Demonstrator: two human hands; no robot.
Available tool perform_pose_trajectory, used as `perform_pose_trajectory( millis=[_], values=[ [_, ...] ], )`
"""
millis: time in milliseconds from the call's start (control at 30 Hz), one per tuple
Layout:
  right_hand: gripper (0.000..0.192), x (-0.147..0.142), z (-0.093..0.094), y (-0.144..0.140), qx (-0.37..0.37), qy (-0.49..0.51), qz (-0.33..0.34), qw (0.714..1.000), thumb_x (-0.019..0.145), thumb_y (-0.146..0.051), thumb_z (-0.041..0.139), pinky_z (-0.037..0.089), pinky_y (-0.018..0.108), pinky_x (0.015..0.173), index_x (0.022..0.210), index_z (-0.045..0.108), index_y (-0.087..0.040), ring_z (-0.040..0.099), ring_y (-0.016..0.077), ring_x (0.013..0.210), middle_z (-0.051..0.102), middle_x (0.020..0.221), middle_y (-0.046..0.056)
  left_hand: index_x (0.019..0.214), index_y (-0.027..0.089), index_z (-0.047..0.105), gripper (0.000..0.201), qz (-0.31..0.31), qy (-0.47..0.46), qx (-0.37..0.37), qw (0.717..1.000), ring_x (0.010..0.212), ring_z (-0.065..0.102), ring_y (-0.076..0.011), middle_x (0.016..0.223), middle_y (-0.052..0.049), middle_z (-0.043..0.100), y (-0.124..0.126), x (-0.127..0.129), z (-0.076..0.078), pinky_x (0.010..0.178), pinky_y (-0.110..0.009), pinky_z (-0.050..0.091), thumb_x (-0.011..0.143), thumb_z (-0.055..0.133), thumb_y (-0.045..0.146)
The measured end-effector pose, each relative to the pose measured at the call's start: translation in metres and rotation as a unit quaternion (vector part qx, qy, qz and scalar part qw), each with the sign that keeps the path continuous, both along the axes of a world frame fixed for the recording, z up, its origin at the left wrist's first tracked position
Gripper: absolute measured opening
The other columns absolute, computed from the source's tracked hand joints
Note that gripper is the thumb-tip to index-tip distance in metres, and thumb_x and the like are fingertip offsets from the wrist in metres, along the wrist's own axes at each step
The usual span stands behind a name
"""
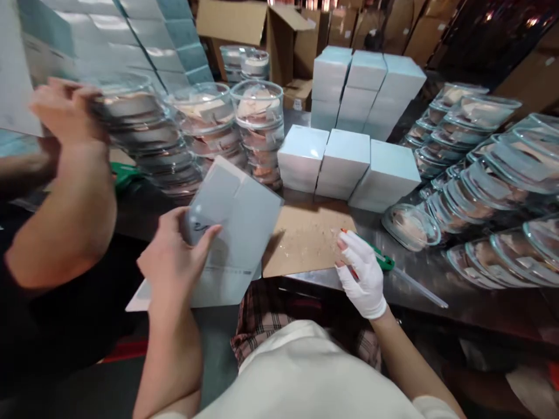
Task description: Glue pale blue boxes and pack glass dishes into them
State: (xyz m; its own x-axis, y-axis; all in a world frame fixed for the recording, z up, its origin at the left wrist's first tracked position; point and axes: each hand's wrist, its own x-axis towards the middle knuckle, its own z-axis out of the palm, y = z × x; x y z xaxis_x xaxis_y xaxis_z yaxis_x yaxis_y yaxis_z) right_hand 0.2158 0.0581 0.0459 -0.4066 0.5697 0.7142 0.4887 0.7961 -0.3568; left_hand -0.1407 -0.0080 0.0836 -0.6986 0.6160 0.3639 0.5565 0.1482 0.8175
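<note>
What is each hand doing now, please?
Left hand: closed on the flat grey carton.
Right hand: gloved, resting on the green cutter.

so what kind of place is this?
Most likely a packing station in a warehouse. Stacks of glass lidded bowls stand by closed white boxes, with brown shipping cartons behind. The left hand holds a flat unfolded box; the gloved right hand rests by a green utility knife.

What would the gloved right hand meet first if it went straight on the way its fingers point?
The right hand points up-left over the cardboard sheet; beyond that, probably the front row of pale boxes. Depth is unclear.
</note>
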Motion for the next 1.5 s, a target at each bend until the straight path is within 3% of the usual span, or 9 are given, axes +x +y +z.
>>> perform_pose_trajectory(
  millis=[133,300,667,767,867,1000,1133,1267,1500],
  values=[
    [0.040,-0.010,0.017,-0.009,-0.040,0.026,-0.072,0.996,0.101,-0.029,0.059,0.050,0.053,0.115,0.140,0.066,-0.029,0.066,0.0313,0.129,0.071,0.135,0.013,0.114,0.029,0.078,0.041,-0.258,0.048,-0.011,0.965,0.074,0.068,-0.0210,0.090,-0.002,0.077,-0.017,0.084,0.002,0.072,-0.027,0.052,0.079,0.087,0.049],
    [0.028,0.013,0.001,-0.016,-0.267,0.021,-0.016,0.963,0.104,-0.041,0.056,0.059,0.039,0.096,0.114,0.073,-0.021,0.073,0.0245,0.102,0.078,0.109,0.010,0.109,0.030,0.080,0.028,-0.380,0.078,-0.029,0.921,0.065,0.072,-0.0178,0.094,-0.003,0.083,-0.030,0.094,-0.052,0.056,-0.024,0.049,0.088,0.079,0.048],
    [0.066,0.017,-0.044,-0.052,-0.693,0.046,0.323,0.643,0.089,-0.077,0.065,0.055,0.041,0.106,0.119,0.074,-0.019,0.071,0.0239,0.109,0.077,0.115,0.009,0.161,0.030,0.046,0.093,-0.507,0.175,-0.224,0.813,0.130,0.068,-0.0364,0.149,-0.016,0.066,-0.059,0.078,-0.105,0.108,-0.049,0.055,0.081,0.081,0.063],
    [0.087,0.001,-0.072,-0.069,-0.730,0.110,0.324,0.591,0.079,-0.092,0.060,0.053,0.044,0.110,0.117,0.076,-0.016,0.073,0.0273,0.111,0.077,0.113,0.014,0.167,0.023,0.034,0.127,-0.520,0.154,-0.298,0.786,0.145,0.054,-0.0453,0.163,-0.024,0.049,-0.068,0.083,-0.117,0.118,-0.060,0.047,0.063,0.092,0.066],
    [0.103,0.003,-0.090,-0.079,-0.757,0.127,0.317,0.557,0.074,-0.103,0.046,0.057,0.048,0.103,0.113,0.077,-0.013,0.075,0.0312,0.106,0.078,0.107,0.018,0.160,0.022,0.047,0.101,-0.571,0.074,-0.346,0.741,0.143,0.058,-0.0427,0.159,-0.023,0.054,-0.078,0.081,-0.125,0.116,-0.057,0.050,0.073,0.088,0.054],
    [0.079,0.039,-0.082,-0.078,-0.629,0.132,0.210,0.737,0.088,-0.087,0.055,0.057,0.050,0.104,0.123,0.073,-0.019,0.075,0.0315,0.107,0.078,0.109,0.016,0.141,0.028,0.067,0.057,-0.504,-0.045,-0.251,0.825,0.139,0.062,-0.0360,0.151,-0.016,0.062,-0.090,0.069,-0.125,0.116,-0.053,0.051,0.087,0.077,0.044],
    [0.088,0.045,-0.065,-0.072,-0.349,0.178,-0.018,0.920,0.084,-0.083,0.064,0.044,0.058,0.121,0.149,0.052,-0.025,0.058,0.0365,0.142,0.062,0.147,0.019,0.147,0.031,0.057,0.086,-0.337,-0.188,-0.053,0.921,0.124,0.068,-0.0346,0.133,-0.015,0.069,-0.082,0.088,-0.121,0.109,-0.057,0.055,0.069,0.093,0.040],
    [0.107,0.005,-0.059,-0.066,-0.258,0.158,-0.111,0.947,0.088,-0.092,0.038,0.043,0.054,0.125,0.167,0.022,-0.021,0.044,0.0350,0.155,0.047,0.159,0.023,0.139,0.032,0.059,0.082,-0.365,-0.201,0.033,0.908,0.109,0.070,-0.0309,0.119,-0.013,0.071,-0.055,0.134,-0.121,0.097,-0.050,0.060,0.065,0.096,0.038],
    [0.074,-0.003,-0.053,-0.067,-0.276,0.250,-0.081,0.925,0.096,-0.081,0.032,0.051,0.055,0.116,0.118,0.074,-0.025,0.058,0.0405,0.141,0.067,0.142,0.016,0.115,0.030,0.063,0.047,-0.361,-0.117,0.201,0.903,0.116,0.064,-0.0301,0.124,-0.009,0.061,-0.037,0.167,-0.126,0.097,-0.050,0.055,0.088,0.071,0.067]
  ],
)
